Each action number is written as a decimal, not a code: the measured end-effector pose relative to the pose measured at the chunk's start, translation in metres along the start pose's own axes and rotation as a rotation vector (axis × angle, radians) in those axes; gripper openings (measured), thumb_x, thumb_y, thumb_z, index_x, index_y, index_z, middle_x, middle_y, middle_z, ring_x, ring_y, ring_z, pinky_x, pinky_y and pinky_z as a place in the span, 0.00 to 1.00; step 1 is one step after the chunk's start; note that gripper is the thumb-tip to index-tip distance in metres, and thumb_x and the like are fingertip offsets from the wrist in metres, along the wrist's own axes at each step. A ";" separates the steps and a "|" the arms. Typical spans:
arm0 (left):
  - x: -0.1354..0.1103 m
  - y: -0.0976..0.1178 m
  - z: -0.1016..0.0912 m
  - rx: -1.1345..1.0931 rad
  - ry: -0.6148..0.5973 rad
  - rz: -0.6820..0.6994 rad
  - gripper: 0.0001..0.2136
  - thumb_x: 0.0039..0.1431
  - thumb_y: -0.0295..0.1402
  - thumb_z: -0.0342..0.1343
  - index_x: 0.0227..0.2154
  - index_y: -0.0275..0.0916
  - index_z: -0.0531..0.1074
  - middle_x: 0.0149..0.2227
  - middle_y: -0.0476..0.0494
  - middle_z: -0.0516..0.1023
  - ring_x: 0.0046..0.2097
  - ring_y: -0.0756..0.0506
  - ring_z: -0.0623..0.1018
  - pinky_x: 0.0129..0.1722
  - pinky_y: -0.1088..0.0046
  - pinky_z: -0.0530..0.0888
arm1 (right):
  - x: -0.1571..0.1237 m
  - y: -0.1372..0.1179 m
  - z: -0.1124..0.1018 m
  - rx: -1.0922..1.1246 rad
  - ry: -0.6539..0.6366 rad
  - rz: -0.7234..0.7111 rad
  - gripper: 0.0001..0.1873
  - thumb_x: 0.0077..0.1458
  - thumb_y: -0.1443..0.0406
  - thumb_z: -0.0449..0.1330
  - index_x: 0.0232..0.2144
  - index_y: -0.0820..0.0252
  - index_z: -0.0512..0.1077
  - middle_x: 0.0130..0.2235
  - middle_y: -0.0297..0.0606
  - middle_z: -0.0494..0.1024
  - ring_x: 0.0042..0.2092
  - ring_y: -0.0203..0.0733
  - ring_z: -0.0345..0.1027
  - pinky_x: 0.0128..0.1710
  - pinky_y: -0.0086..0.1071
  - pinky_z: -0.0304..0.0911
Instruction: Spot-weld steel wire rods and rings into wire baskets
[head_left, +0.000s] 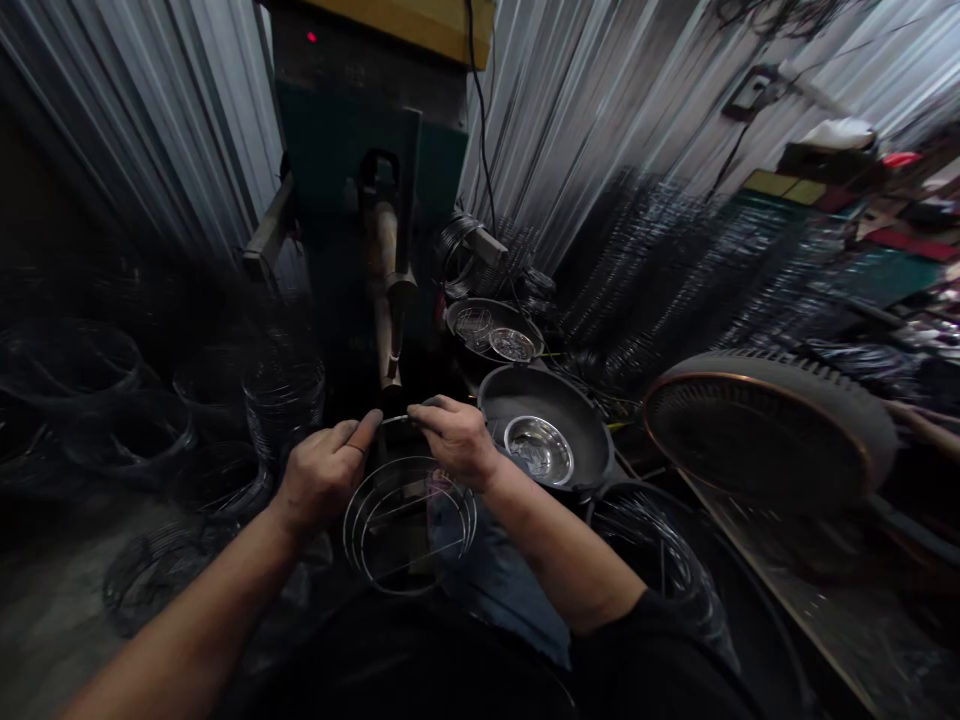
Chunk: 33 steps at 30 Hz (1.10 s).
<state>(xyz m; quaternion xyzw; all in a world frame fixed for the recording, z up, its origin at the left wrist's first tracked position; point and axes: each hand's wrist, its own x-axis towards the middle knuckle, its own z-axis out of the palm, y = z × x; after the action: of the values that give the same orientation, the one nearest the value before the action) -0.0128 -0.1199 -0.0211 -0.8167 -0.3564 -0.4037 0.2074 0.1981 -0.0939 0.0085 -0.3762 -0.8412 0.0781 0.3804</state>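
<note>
A short, thin piece of metal wire (395,419) spans the gap between my two hands. My left hand (324,472) is closed, with thumb and forefinger pinching its left end. The fingers of my right hand (456,440) are closed on its other end. Just below and between the hands is a round wire frame (358,560) made of thin rings and cross wires. Whether the wire piece is joined to this frame I cannot tell. Directly beyond my fingertips are the copper-coloured rods (390,375) of a dark green machine (442,170).
To the right, a dark pan (592,425) holds a shiny metal bowl (538,450). Behind it sits a smaller pan (457,318) with wire parts and a dish. A round fan (765,430) stands at right. Wire coils (285,390) crowd the left floor.
</note>
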 end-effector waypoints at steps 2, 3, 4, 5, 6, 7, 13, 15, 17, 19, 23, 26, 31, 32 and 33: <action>0.009 -0.007 0.007 0.003 -0.045 -0.034 0.17 0.62 0.25 0.49 0.53 0.32 0.69 0.34 0.40 0.78 0.31 0.48 0.77 0.31 0.75 0.72 | 0.012 0.004 -0.004 -0.175 -0.139 0.037 0.14 0.62 0.70 0.53 0.45 0.61 0.77 0.36 0.40 0.76 0.37 0.38 0.71 0.38 0.26 0.64; 0.015 -0.011 0.010 -0.005 -0.084 -0.077 0.16 0.63 0.27 0.48 0.51 0.32 0.70 0.33 0.41 0.78 0.31 0.48 0.77 0.29 0.75 0.71 | 0.019 0.006 -0.005 -0.259 -0.210 0.064 0.14 0.63 0.69 0.53 0.46 0.60 0.76 0.36 0.40 0.76 0.36 0.38 0.71 0.37 0.26 0.63; 0.020 -0.014 0.013 -0.014 -0.135 -0.128 0.15 0.64 0.29 0.47 0.49 0.33 0.72 0.33 0.42 0.77 0.31 0.48 0.77 0.29 0.75 0.71 | 0.025 0.009 -0.007 -0.334 -0.270 0.094 0.14 0.64 0.68 0.52 0.47 0.59 0.75 0.36 0.40 0.76 0.36 0.38 0.71 0.35 0.27 0.62; 0.025 -0.016 0.017 -0.026 -0.191 -0.182 0.14 0.64 0.30 0.46 0.47 0.34 0.74 0.32 0.42 0.77 0.30 0.48 0.77 0.28 0.76 0.70 | 0.030 0.011 -0.008 -0.397 -0.320 0.122 0.15 0.64 0.67 0.51 0.47 0.58 0.75 0.36 0.39 0.76 0.36 0.39 0.71 0.34 0.27 0.61; 0.029 -0.019 0.020 -0.040 -0.247 -0.233 0.14 0.65 0.32 0.45 0.44 0.35 0.75 0.32 0.42 0.77 0.30 0.48 0.77 0.28 0.76 0.70 | 0.036 0.014 -0.008 -0.446 -0.360 0.148 0.15 0.65 0.67 0.50 0.47 0.58 0.75 0.37 0.39 0.77 0.36 0.40 0.71 0.34 0.28 0.60; 0.033 -0.021 0.024 -0.061 -0.297 -0.278 0.15 0.65 0.33 0.45 0.40 0.36 0.76 0.32 0.42 0.77 0.31 0.48 0.77 0.28 0.76 0.70 | 0.040 0.017 -0.008 -0.484 -0.390 0.171 0.15 0.65 0.66 0.49 0.46 0.57 0.75 0.38 0.40 0.77 0.36 0.41 0.71 0.34 0.29 0.60; 0.045 -0.039 0.044 -0.223 -0.430 -0.447 0.16 0.63 0.37 0.45 0.35 0.37 0.77 0.34 0.41 0.78 0.35 0.47 0.78 0.36 0.74 0.72 | 0.061 0.033 0.000 -0.540 -0.503 0.224 0.15 0.63 0.65 0.49 0.44 0.57 0.74 0.40 0.41 0.79 0.40 0.44 0.72 0.33 0.31 0.59; 0.048 -0.046 0.048 -0.230 -0.475 -0.491 0.15 0.62 0.37 0.46 0.37 0.38 0.78 0.34 0.42 0.78 0.36 0.46 0.78 0.38 0.73 0.73 | 0.068 0.038 0.004 -0.527 -0.521 0.237 0.15 0.62 0.66 0.49 0.44 0.56 0.74 0.40 0.41 0.79 0.41 0.45 0.72 0.34 0.31 0.59; 0.051 -0.053 0.052 -0.208 -0.516 -0.522 0.16 0.61 0.37 0.45 0.39 0.39 0.78 0.34 0.42 0.79 0.37 0.45 0.79 0.39 0.72 0.73 | 0.075 0.042 0.007 -0.498 -0.534 0.259 0.15 0.62 0.65 0.50 0.45 0.56 0.75 0.41 0.41 0.79 0.42 0.45 0.72 0.34 0.31 0.60; 0.055 -0.059 0.054 -0.192 -0.540 -0.532 0.17 0.60 0.36 0.45 0.40 0.38 0.78 0.36 0.40 0.80 0.39 0.43 0.79 0.41 0.70 0.73 | 0.083 0.046 0.009 -0.457 -0.543 0.280 0.15 0.62 0.64 0.50 0.45 0.55 0.75 0.42 0.41 0.80 0.42 0.45 0.72 0.35 0.31 0.60; 0.061 -0.068 0.058 -0.193 -0.512 -0.525 0.18 0.59 0.36 0.44 0.40 0.37 0.78 0.40 0.39 0.80 0.42 0.42 0.79 0.44 0.67 0.74 | 0.095 0.053 0.013 -0.412 -0.533 0.292 0.16 0.61 0.65 0.51 0.46 0.56 0.75 0.42 0.42 0.80 0.43 0.46 0.72 0.35 0.31 0.60; 0.063 -0.072 0.060 -0.188 -0.490 -0.529 0.18 0.59 0.37 0.44 0.39 0.37 0.78 0.40 0.38 0.80 0.42 0.41 0.79 0.45 0.67 0.74 | 0.100 0.057 0.015 -0.407 -0.525 0.293 0.15 0.61 0.65 0.52 0.46 0.57 0.76 0.42 0.43 0.80 0.43 0.47 0.72 0.36 0.31 0.60; 0.066 -0.074 0.062 -0.177 -0.516 -0.542 0.17 0.60 0.37 0.45 0.41 0.37 0.78 0.41 0.39 0.80 0.42 0.41 0.79 0.45 0.67 0.73 | 0.102 0.060 0.016 -0.401 -0.513 0.282 0.15 0.61 0.65 0.52 0.45 0.61 0.75 0.42 0.46 0.79 0.44 0.47 0.73 0.38 0.31 0.60; 0.066 -0.074 0.063 -0.173 -0.520 -0.542 0.17 0.61 0.36 0.45 0.41 0.37 0.78 0.41 0.38 0.80 0.42 0.41 0.79 0.45 0.67 0.73 | 0.102 0.060 0.016 -0.397 -0.510 0.279 0.15 0.61 0.66 0.52 0.45 0.61 0.75 0.42 0.46 0.79 0.44 0.47 0.72 0.38 0.31 0.60; 0.066 -0.074 0.063 -0.172 -0.522 -0.542 0.17 0.61 0.36 0.45 0.42 0.37 0.78 0.41 0.38 0.80 0.42 0.41 0.79 0.45 0.67 0.73 | 0.102 0.060 0.017 -0.394 -0.509 0.278 0.15 0.61 0.66 0.52 0.45 0.62 0.75 0.42 0.46 0.79 0.44 0.47 0.72 0.38 0.31 0.60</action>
<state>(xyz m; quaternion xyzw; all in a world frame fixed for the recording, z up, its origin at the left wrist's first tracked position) -0.0086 -0.0043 -0.0010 -0.7826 -0.5651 -0.2507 -0.0736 0.1774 0.0221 0.0313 -0.5218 -0.8488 0.0563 0.0644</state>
